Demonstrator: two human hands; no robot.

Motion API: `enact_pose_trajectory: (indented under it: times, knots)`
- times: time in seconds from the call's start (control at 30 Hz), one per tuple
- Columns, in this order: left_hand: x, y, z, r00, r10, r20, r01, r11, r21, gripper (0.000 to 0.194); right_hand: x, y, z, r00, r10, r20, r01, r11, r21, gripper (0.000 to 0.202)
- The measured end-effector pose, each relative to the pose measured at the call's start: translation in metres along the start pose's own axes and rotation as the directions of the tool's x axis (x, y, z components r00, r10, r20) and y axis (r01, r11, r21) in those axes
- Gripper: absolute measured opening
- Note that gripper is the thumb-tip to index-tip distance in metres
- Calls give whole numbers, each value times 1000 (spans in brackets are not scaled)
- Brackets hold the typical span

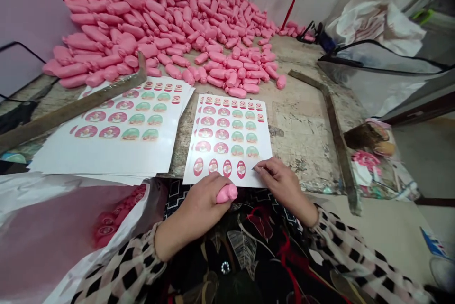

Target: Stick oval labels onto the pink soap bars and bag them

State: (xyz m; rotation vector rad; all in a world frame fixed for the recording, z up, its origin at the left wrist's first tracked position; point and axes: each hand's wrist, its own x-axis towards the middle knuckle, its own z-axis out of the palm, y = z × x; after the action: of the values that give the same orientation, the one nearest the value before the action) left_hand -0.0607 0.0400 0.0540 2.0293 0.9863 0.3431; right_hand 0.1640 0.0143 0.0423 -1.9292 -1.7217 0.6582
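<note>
My left hand [202, 202] is wrapped round a pink bottle-shaped piece [226, 193], whose rounded end shows past the thumb. It is over the near edge of a white sticker sheet [231, 139] printed with pink, green and red labels. My right hand [279, 183] rests at the sheet's lower right corner, with thumb and forefinger pinched on a small dark-tipped thing, too small to name, beside the last oval label [241, 169]. A stack of similar sheets [106, 152] lies to the left.
Many pink pieces [170, 14] are heaped across the back. A wooden strip [78, 102] crosses the left stack; an angled strip [332, 114] stands at right. At lower left, a white bag [42, 223] holds pink pieces. A wooden block [362, 136] lies far right.
</note>
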Motion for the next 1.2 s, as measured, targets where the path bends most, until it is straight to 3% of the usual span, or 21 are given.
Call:
enact_pose_trajectory:
  times: [0.13, 0.23, 0.5, 0.77, 1.07, 1.2]
  knots:
    - [8, 0, 3, 996, 88, 33, -94, 962, 256, 20, -3, 2, 13, 997, -50, -57, 38, 978, -207, 23]
    - [14, 1, 11, 990, 131, 52, -141, 912, 384, 38, -1, -4, 19, 993, -72, -94, 41, 953, -299, 23]
    - [15, 1, 28, 989, 58, 137, -132, 774, 619, 50, 6, -9, 16, 993, -116, -39, 87, 895, -438, 21]
    - [14, 1, 32, 992, 42, 118, -108, 759, 642, 50, 13, -4, 10, 992, -123, 31, 126, 923, -363, 20]
    - [17, 4, 37, 996, 5, 94, -68, 734, 676, 53, 6, 2, 20, 995, -95, -20, 90, 982, -165, 18]
    - [19, 5, 38, 994, -10, 108, -67, 730, 680, 58, 5, -4, 23, 999, -36, -35, 30, 987, -158, 20]
